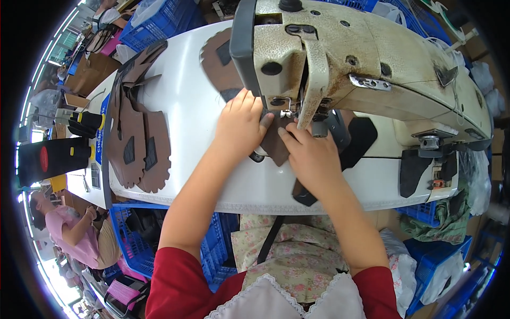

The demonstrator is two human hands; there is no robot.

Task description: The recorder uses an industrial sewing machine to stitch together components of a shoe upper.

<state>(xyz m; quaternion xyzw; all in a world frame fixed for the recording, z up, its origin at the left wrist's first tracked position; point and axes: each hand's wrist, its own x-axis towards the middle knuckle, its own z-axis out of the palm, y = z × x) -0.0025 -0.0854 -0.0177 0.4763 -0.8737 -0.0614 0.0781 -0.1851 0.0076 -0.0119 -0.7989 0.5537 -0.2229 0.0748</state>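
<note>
Head view: both hands [241, 125] [311, 154] press, seemingly flat, a brown leather piece [275, 144].

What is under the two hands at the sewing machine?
A brown cut piece lies flat under the left hand and right hand, beside the sewing machine needle. The hands cover most of it.

2 hands on table: left hand [241, 125], right hand [313, 157], both on 1 brown piece [276, 143] under 1 sewing machine [361, 58]. Left of hands approx. 3 brown pieces in a pile [138, 143]. Below hands 1 blue crate [133, 234]. 1 other person [74, 228] far left
</note>
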